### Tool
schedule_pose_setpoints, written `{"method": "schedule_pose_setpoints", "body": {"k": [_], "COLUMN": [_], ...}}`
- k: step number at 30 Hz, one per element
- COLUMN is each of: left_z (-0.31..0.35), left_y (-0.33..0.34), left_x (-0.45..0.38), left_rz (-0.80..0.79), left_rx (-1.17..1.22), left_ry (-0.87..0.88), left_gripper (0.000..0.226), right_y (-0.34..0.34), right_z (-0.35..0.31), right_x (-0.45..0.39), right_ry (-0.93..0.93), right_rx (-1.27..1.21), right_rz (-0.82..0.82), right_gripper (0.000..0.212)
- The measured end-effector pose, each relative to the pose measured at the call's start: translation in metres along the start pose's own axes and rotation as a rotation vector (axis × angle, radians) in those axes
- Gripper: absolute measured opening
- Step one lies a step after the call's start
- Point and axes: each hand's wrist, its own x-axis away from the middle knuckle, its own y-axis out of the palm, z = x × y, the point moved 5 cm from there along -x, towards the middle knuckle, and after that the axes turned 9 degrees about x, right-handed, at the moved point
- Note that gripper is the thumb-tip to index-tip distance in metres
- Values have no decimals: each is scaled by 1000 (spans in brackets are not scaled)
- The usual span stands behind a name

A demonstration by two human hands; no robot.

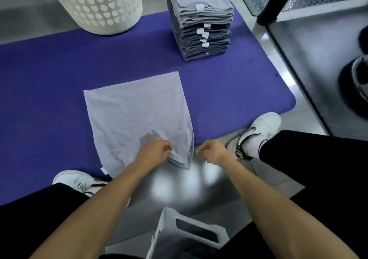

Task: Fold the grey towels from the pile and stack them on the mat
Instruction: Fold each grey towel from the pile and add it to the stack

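Towel: we have 1 grey towel (137, 117) lying on the purple mat (49, 75), its near corner hanging past the mat edge.
Left hand (154, 152): pinches the bunched near edge.
Right hand (212, 152): curled, holds nothing, just right of the grip.
Risk: pulling from 1 point may drag and wrinkle the layers.
Room: bare mat left of the grip; stack (201, 25) well beyond, basket (97, 3) far left.
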Motion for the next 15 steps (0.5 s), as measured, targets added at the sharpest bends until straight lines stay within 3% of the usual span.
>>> {"method": "schedule_pose_setpoints", "body": {"k": [3, 6, 10, 13, 15], "left_z": [2, -2, -10, -15, -15], "left_y": [24, 41, 48, 41, 39], "left_x": [-2, -8, -11, -14, -15], "left_rz": [-19, -36, -38, 42, 54], "left_rx": [-85, -257, -410, -347, -320], "left_ry": [118, 200, 228, 228, 240], "left_gripper": [19, 23, 21, 8, 13], "right_y": [20, 31, 39, 50, 60], "right_z": [16, 43, 61, 59, 56], "right_x": [-6, -13, -22, -30, -33], "right_ry": [65, 118, 191, 173, 163], "right_rx": [-241, -369, -413, -364, -314], "right_rz": [-24, -39, -81, -109, -139], "right_gripper": [30, 25, 19, 8, 6]}}
